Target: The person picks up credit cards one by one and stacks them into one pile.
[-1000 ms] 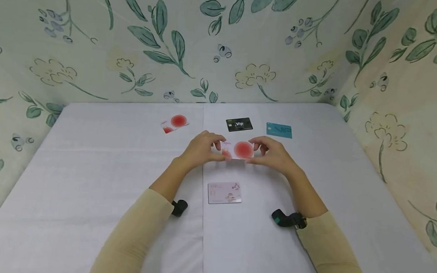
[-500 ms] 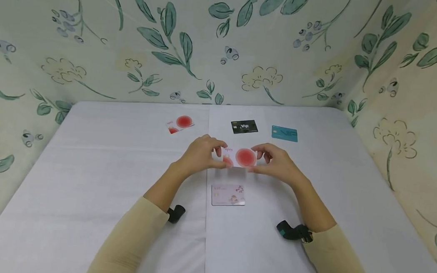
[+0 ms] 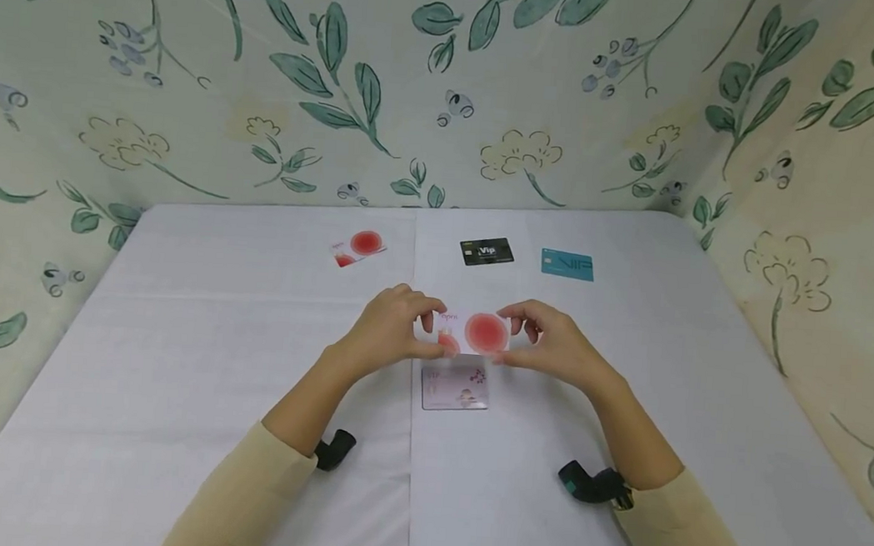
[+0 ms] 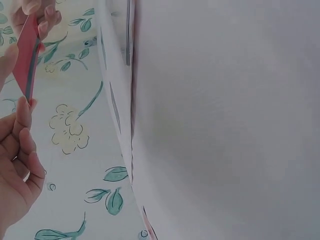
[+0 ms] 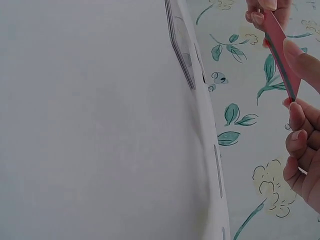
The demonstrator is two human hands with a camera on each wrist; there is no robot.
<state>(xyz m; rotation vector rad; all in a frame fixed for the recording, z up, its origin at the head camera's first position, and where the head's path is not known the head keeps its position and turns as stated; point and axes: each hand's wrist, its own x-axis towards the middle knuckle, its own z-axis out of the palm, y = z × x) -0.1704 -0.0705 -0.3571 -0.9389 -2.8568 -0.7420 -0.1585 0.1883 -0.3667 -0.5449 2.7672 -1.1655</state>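
Note:
A white card with red circles [image 3: 474,334] is held up level by both hands, one at each short end. My left hand [image 3: 388,333] pinches its left end between thumb and fingertips; my right hand [image 3: 556,343] grips the right end likewise. From the wrist views, the card's underside [image 5: 283,55] looks pinkish red with a dark stripe along it. Just nearer to me lies a pale pink VIP card [image 3: 454,391], whose far edge the held card meets in the head view. Several thin layers show at the pink card's edge [image 5: 180,55] in the right wrist view.
Farther back on the white-covered table [image 3: 176,357] lie another red-circled card [image 3: 364,243], a black Vip card [image 3: 487,251] and a blue VIP card [image 3: 568,265]. A leaf-patterned wall covering [image 3: 418,88] stands behind the table's far edge and along its right side.
Both hands have drawn the red-circled card toward the body, from just below the black card to the pink card's far edge. The cards on the table have stayed put; the head view shifted slightly.

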